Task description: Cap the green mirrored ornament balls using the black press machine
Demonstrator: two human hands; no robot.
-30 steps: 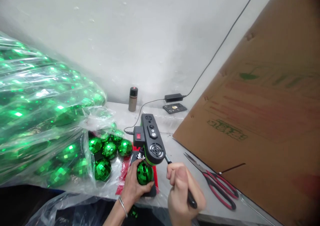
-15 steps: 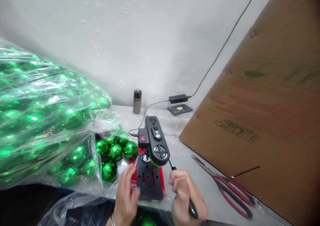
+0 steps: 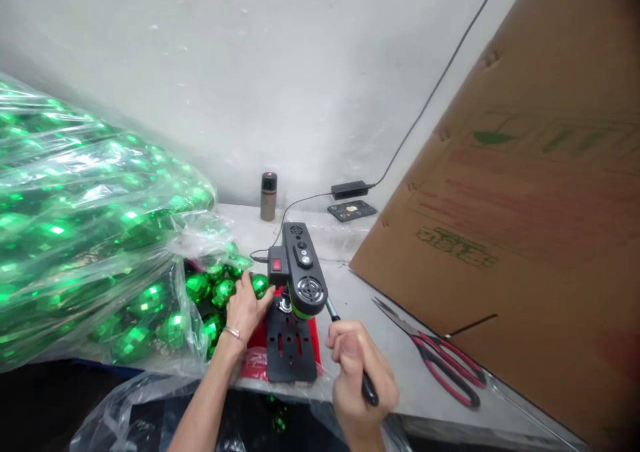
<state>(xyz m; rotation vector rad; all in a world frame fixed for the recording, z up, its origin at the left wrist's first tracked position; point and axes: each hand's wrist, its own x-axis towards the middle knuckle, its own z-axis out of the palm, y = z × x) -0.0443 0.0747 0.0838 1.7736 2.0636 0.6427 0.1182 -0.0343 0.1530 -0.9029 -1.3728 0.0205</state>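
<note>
A small black bench press machine [image 3: 299, 275] with a red switch stands on a slotted black base plate [image 3: 291, 349]. My right hand [image 3: 358, 365] is closed round its black lever handle [image 3: 369, 391]. My left hand [image 3: 246, 307] reaches left of the machine and closes over a shiny green faceted ball [image 3: 259, 284] at the mouth of a clear plastic bag [image 3: 100, 225] full of the same balls. A bracelet shows on my left wrist. The base plate has nothing on it.
Red-handled scissors [image 3: 440, 359] lie on the white table [image 3: 360, 305] to the right. A big cardboard sheet [image 3: 520, 192] leans at the right. A small can [image 3: 268, 197], a power adapter [image 3: 349, 190] and a black remote-like device [image 3: 352, 210] sit by the wall.
A second ago my left hand held a green ball on the base plate. That ball left the plate, and the hand has moved left to the balls at the bag's mouth.
</note>
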